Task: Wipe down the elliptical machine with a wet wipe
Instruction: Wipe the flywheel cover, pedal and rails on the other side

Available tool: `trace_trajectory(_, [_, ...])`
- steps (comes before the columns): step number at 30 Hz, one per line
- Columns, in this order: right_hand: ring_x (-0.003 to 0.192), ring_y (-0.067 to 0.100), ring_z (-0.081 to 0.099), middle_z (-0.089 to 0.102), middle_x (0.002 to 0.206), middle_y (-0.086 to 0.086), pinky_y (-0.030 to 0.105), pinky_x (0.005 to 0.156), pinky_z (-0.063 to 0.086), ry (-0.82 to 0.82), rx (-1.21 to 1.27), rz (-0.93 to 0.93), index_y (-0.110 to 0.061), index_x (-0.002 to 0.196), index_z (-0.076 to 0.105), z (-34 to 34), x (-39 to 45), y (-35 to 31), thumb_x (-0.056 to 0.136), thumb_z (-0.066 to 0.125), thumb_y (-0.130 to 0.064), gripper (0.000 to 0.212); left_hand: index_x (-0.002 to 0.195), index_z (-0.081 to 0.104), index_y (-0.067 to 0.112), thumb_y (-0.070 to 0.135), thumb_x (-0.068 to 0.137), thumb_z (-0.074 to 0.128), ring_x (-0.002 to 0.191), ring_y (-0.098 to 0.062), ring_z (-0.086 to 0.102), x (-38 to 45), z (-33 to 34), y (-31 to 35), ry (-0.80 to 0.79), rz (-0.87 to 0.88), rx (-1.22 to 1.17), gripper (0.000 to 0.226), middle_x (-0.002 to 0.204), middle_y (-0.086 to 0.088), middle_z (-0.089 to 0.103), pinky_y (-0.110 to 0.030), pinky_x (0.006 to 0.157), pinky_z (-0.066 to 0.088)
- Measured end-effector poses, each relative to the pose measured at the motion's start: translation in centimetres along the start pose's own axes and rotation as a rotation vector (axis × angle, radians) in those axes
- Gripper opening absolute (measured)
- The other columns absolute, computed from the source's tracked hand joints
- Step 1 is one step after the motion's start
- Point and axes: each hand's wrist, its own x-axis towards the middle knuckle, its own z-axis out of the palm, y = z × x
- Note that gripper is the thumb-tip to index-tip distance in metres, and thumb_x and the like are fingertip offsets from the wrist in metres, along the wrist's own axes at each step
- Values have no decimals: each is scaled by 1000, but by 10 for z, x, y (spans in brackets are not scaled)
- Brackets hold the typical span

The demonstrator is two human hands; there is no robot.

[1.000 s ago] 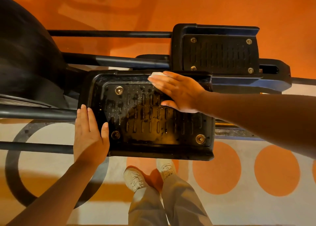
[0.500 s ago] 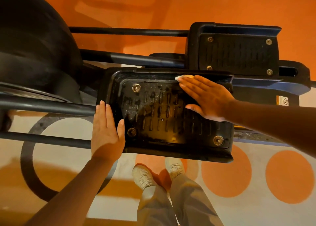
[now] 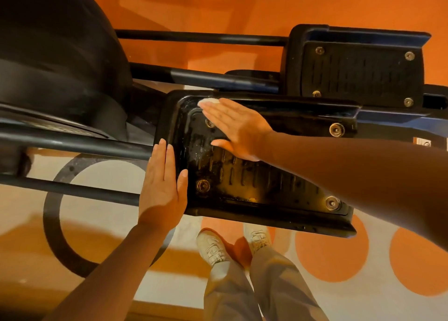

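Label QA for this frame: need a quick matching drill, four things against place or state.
1 wet wipe
2 left hand
3 near pedal
4 far pedal

a flat on the near pedal's front end
b wet and streaked
c under the right hand's fingertips
d dry, untouched

Pairs: 1-c, 2-a, 3-b, 4-d

I have a single view, from a wide-angle camera worn on the person's head. It looks steeply down and forward, close over the near pedal (image 3: 254,175) of the elliptical machine (image 3: 55,61), with both forearms reaching in from the bottom edge and the person's shoes (image 3: 213,248) on the patterned floor (image 3: 327,255) directly below. Straight bars bow toward the frame edges.
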Motion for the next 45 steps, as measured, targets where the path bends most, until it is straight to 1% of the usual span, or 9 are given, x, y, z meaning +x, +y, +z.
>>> trace_trajectory(7, [150, 19, -9, -3, 163, 5, 36, 122, -5, -80, 118, 182, -13, 152, -4, 11, -54, 9, 97, 0, -56, 70, 152, 29, 0, 46, 105, 23, 148, -34, 23, 1, 0, -6, 24, 57, -21, 66, 160, -18, 25, -44, 117, 24])
trace_trajectory(20, [150, 29, 8, 14, 161, 18, 44, 122, 14, 133, 341, 25, 0, 153, 19, 18, 29, -37, 104, 32, -39, 65, 149, 35, -1, 41, 108, 23, 147, -33, 26, 2, 0, -17, 67, 167, -70, 59, 157, -18, 31, -50, 116, 30])
trace_trajectory(28, [146, 17, 23, 12, 163, 3, 10, 107, 25, 133, 981, 429, -11, 154, 18, -15, 21, -70, 103, 43, -22, 58, 150, 36, 3, 36, 107, 29, 151, -21, 18, 2, 3, -21, 95, 164, -129, 54, 159, -11, 30, -34, 121, 16])
trace_trajectory(31, [140, 23, 29, 14, 160, 8, 21, 109, 33, 143, 1048, 590, -8, 153, 14, -19, 23, -83, 102, 43, -21, 60, 151, 35, 5, 35, 107, 31, 152, -13, 13, 2, 2, -22, 91, 164, -172, 54, 160, -9, 28, -26, 123, 11])
trace_trajectory(35, [149, 25, -7, -9, 163, 10, 30, 117, -9, 96, 1301, 710, -9, 155, -3, -27, 47, -106, 100, 45, -21, 74, 153, 32, 9, 34, 107, 33, 152, -12, 13, 3, 0, -25, 75, 170, -189, 52, 160, -6, 27, -36, 122, 19])
trace_trajectory(37, [144, 29, 18, 0, 163, 12, 48, 121, 15, 166, 1520, 797, -21, 155, -9, -31, 57, -115, 93, 44, -31, 82, 155, 25, 18, 35, 106, 32, 151, -10, 11, 3, -2, -26, 55, 151, -238, 52, 161, -3, 24, -46, 120, 25])
trace_trajectory(39, [109, 18, 49, 40, 143, 15, 38, 95, 49, 219, 1675, 897, -28, 155, 1, -35, 62, -118, 92, 43, -31, 75, 156, 12, 33, 37, 106, 32, 151, -5, 9, 3, -5, -25, 43, 160, -281, 54, 161, 2, 21, -48, 119, 26])
trace_trajectory(41, [76, 6, 50, 52, 94, 2, 14, 66, 46, 197, 1753, 937, -30, 153, 12, -39, 65, -116, 100, 43, -20, 62, 153, 0, 50, 43, 105, 28, 149, -1, 5, 3, -9, -25, 18, 164, -331, 55, 159, 4, 19, -41, 119, 20])
trace_trajectory(45, [73, 3, 48, 46, 83, -12, 14, 63, 36, 112, 1909, 994, -29, 147, 31, -49, 64, -115, 101, 45, -19, 49, 157, 6, 33, 45, 106, 23, 151, -11, 10, 4, -10, -35, -43, 182, -285, 55, 162, 2, 17, -39, 123, 14])
